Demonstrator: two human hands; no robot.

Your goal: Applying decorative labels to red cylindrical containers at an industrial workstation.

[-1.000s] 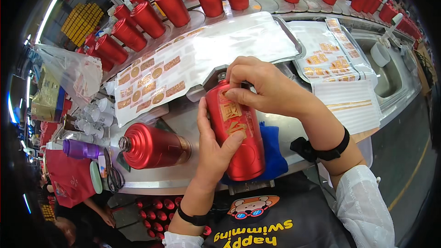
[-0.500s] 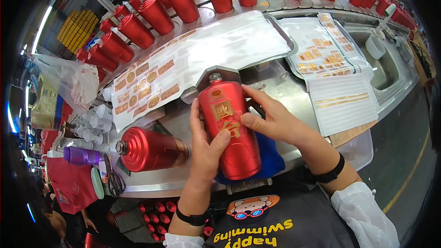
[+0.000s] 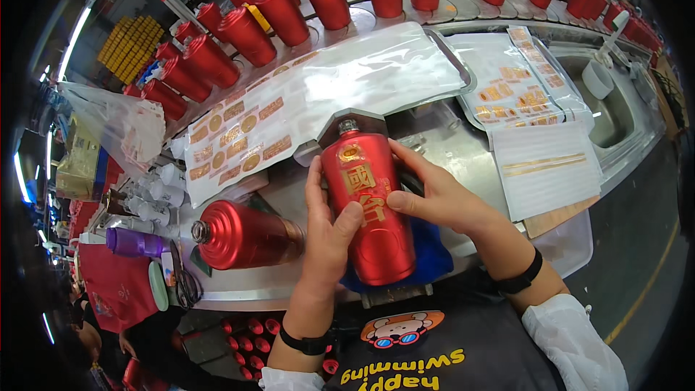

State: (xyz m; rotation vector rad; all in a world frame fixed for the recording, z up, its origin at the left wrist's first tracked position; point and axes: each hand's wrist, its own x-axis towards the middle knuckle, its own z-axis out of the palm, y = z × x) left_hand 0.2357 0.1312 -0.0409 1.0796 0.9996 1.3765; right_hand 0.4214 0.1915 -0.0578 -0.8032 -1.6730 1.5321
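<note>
Between my two hands is a red glossy bottle with gold characters and a round gold emblem on its front, its bare neck pointing away from me. My left hand wraps its left side, thumb along the front. On the right side lies my right hand, its thumb pressing next to the lower gold character. The bottle's lower end rests over a blue cloth, and its neck is by a notched metal rest. A second red bottle lies on its side to the left.
A long sheet of gold-red decals lies beyond the bottle. More decals lie on a tray to the right, beside a sink. Red bottles stand along a curved conveyor. Scissors and a purple cup are at left.
The bottles on the conveyor have moved to the right. My view has shifted slightly. Both hands stay on the red bottle, and my right thumb has slid a little down its front.
</note>
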